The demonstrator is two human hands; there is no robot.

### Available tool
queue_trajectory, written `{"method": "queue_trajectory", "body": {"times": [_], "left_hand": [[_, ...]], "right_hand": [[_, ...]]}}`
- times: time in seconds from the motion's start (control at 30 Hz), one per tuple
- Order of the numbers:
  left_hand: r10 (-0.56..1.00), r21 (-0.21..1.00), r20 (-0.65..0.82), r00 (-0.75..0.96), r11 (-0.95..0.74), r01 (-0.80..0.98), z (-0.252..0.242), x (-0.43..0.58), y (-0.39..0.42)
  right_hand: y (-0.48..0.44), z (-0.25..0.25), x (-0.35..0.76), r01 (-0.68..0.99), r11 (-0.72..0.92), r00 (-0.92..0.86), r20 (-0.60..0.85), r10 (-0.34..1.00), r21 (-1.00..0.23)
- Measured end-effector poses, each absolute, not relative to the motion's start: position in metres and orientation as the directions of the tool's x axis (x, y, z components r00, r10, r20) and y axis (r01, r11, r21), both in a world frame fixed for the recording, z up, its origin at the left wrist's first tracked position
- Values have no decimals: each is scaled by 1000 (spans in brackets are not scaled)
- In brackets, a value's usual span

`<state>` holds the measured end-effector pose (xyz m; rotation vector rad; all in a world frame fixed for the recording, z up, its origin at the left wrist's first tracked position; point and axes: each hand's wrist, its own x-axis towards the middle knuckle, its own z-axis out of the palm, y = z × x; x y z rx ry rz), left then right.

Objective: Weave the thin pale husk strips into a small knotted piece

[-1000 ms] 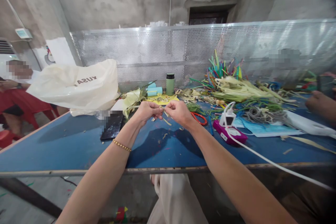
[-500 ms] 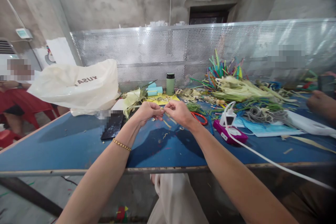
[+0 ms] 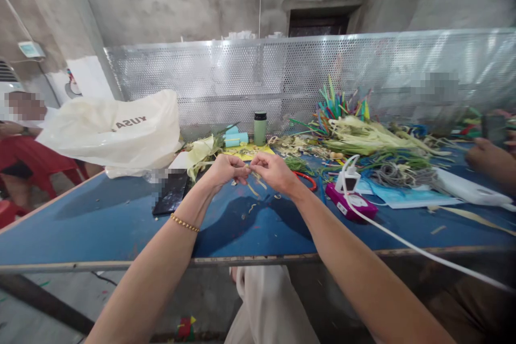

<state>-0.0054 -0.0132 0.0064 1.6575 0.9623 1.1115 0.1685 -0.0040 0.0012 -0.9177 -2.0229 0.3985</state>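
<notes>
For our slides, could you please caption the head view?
Left hand and right hand pinch a pale strip over a blue table beside a phone and husks.

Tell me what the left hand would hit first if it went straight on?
Most likely the right hand: the left hand points across at it, and their fingertips almost meet on a thin pale strip.

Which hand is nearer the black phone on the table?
Left. The left hand sits just right of the phone; the right hand, pinching the same pale strip, is farther right.
</notes>
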Motion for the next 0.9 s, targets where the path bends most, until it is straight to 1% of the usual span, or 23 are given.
{"method": "queue_trajectory", "body": {"times": [0.07, 0.17, 0.33, 0.53, 0.63, 0.7, 0.8, 0.9], "left_hand": [[925, 951, 245, 291, -287, 114, 6, -6, -13], [932, 950, 223, 285, -273, 151, 5, -6, -12], [927, 921, 280, 249, -333, 204, 1, -6, -10], [921, 907, 285, 265, -348, 235, 1, -6, -10], [911, 887, 323, 257, -386, 254, 0, -6, -10], [904, 883, 323, 279, -394, 256, 0, -6, -9], [910, 895, 298, 289, -372, 247, 1, -7, -9], [909, 901, 302, 288, -371, 224, 2, -7, -9]], "right_hand": [[-4, 1, 168, 471, 679, -351, 586, 730, -564], [-4, 0, 167, 494, 692, -345, 612, 711, -526], [-2, -2, 167, 527, 686, -349, 608, 713, -502], [-2, -2, 167, 492, 697, -381, 591, 711, -522], [-3, -2, 166, 520, 677, -355, 589, 726, -521], [-3, -2, 165, 520, 682, -341, 608, 717, -514], [-3, -1, 166, 483, 710, -378, 609, 697, -513], [-2, -1, 167, 456, 709, -400, 588, 703, -538]]}}
